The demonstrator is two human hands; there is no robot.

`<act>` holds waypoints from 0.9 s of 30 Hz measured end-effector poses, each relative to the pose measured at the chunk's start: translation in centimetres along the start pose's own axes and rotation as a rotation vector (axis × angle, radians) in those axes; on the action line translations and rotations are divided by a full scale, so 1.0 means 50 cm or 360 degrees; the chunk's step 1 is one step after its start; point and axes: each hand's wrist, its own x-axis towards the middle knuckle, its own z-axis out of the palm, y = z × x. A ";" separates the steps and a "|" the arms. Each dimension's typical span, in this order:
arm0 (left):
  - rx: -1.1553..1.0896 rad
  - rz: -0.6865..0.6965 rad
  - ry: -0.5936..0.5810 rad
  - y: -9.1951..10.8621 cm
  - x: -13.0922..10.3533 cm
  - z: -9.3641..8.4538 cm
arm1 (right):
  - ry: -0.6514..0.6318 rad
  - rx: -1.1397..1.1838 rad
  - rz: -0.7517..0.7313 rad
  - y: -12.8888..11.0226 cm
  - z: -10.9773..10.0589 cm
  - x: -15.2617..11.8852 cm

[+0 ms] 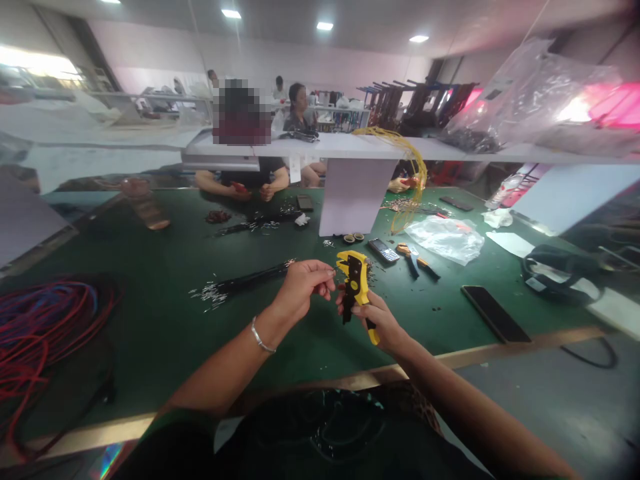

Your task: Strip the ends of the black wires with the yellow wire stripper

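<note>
My right hand (375, 320) is wrapped round the handles of a yellow and black wire stripper (357, 273), its head pointing up and to the left. Close beside the jaws, my left hand (306, 287) has thumb and forefinger pinched together; whatever lies between them is too small to make out. A bundle of black wires (250, 281) with bright metal ends lies on the green table (175, 347), left of my left hand. Behind the stripper is a small pile of tiny metal parts (371, 272), partly hidden by the tool.
Red and blue wire coils (45, 327) lie at the left. Pliers (417, 260), a keypad phone (383, 251), a clear plastic bag (445, 238) and a dark smartphone (495, 315) are at the right. A white shelf (345, 147) crosses the table; a co-worker's hands (255, 191) are beyond it.
</note>
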 end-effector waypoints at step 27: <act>0.0093 -0.0139 0.0423 -0.068 0.087 0.044 | -0.0397 0.0334 0.0447 0.039 -0.135 0.106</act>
